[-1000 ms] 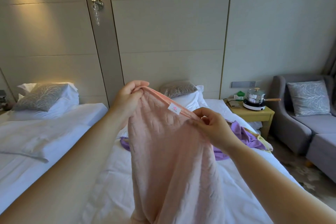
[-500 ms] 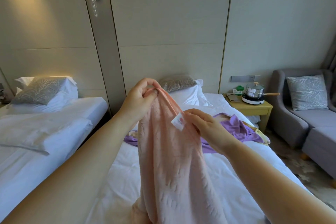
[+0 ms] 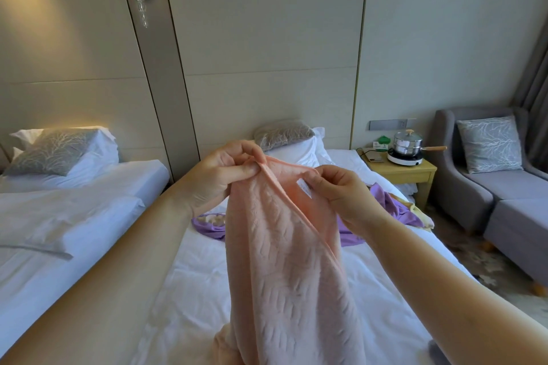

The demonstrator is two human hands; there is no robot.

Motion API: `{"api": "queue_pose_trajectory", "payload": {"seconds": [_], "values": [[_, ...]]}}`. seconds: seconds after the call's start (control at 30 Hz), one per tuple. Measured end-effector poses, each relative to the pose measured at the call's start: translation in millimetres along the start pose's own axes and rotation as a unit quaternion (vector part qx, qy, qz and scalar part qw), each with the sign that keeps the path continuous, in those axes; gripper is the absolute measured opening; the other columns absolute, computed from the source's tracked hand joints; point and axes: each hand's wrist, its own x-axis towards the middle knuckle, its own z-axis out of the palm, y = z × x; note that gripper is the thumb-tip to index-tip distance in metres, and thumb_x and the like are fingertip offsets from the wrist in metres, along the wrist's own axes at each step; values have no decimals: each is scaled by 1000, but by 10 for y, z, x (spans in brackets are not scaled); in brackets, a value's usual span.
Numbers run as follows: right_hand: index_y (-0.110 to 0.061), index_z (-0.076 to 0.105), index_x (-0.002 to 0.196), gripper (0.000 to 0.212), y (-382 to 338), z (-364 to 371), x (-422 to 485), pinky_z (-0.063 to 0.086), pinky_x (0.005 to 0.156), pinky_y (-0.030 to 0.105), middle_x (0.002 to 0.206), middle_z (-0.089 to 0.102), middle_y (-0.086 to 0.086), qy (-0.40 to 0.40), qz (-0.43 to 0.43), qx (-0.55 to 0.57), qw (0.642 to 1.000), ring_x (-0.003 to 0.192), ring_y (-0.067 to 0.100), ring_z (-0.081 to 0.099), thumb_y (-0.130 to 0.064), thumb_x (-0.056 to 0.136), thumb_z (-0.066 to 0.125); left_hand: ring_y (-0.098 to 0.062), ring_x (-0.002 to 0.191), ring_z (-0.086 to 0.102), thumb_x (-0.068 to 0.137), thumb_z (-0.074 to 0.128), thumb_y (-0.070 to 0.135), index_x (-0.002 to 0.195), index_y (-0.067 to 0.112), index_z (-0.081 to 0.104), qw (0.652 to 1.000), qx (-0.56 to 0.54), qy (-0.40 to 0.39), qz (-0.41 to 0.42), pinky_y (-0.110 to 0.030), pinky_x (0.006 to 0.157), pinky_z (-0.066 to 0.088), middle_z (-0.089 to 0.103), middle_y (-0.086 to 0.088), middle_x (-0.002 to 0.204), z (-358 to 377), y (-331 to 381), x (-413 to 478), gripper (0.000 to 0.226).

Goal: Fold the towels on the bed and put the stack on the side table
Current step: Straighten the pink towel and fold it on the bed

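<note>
Both the left hand (image 3: pixel 221 175) and right hand (image 3: pixel 341 191) pinch the soft, embossed pink fleece towel's (image 3: pixel 284 261) hemmed top edge above the white-sheeted bed (image 3: pixel 195 290).

No lettering, number or brand can be read anywhere. A small white-and-green card (image 3: pixel 377 144) stands at the back of the yellow wooden worktop (image 3: pixel 415 172) beside the bed. Any print on it is too small and blurred to make out. A pale sewn-in tag (image 3: pixel 303 186) shows just under the top hem of the pink textured towel (image 3: pixel 281 261). It is mostly covered by the fingers of the right hand (image 3: pixel 341 195), which pinches the hem there, and nothing on its visible part is legible.
</note>
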Motion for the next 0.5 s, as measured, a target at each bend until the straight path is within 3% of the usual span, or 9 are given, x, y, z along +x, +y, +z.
{"api": "queue_pose_trajectory", "payload": {"seconds": [0.07, 0.13, 0.23, 0.33, 0.43, 0.5], "values": [[-25, 62, 74, 15, 22, 42, 25, 39, 53, 14, 65, 63, -11, 103, -83, -161, 978, 55, -1, 51, -29, 86, 69, -10, 74, 58, 80, 58, 11, 77, 25, 68, 1000, -4, -1, -2, -17, 69, 45, 65, 3, 77, 28, -12, 20, 18], [-26, 52, 78, 19, 50, 84, 6, 37, 55, 11, 72, 59, -12, 138, -171, -268, 938, 62, -1, 51, -25, 87, 68, -9, 73, 59, 80, 58, 9, 77, 25, 68, 1000, -15, -2, 2, -18, 68, 46, 66, 3, 76, 49, -16, 46, 19], [-30, 41, 87, 31, 125, 91, -51, 37, 55, 16, 77, 55, -9, 111, -229, -322, 912, 64, 3, 50, -22, 84, 71, -7, 72, 58, 83, 58, 8, 81, 24, 68, 999, 1, 30, 14, -16, 68, 46, 64, 6, 76, 57, -6, 89, 19], [-40, 37, 90, 43, 132, 80, -79, 38, 59, 11, 89, 55, -13, 62, -212, -279, 934, 68, 4, 53, -18, 83, 72, -3, 75, 59, 92, 55, 1, 86, 21, 66, 993, 54, 104, 25, -14, 71, 46, 65, 10, 76, 74, -18, 147, 24], [-40, 47, 94, 35, 95, 67, -101, 39, 65, 12, 95, 56, -14, 26, -239, -295, 925, 75, 4, 56, -9, 89, 64, -1, 77, 60, 93, 53, -1, 88, 18, 66, 987, 62, 142, 29, -13, 72, 46, 66, 9, 80, 118, -13, 205, 23], [-29, 62, 94, 28, 81, 50, -118, 41, 70, 11, 95, 59, -12, 2, -251, -311, 917, 83, 3, 57, -2, 90, 58, -6, 84, 61, 93, 54, -1, 90, 17, 66, 986, 65, 148, 30, -17, 79, 46, 68, 2, 89, 134, 3, 243, 22]]}}
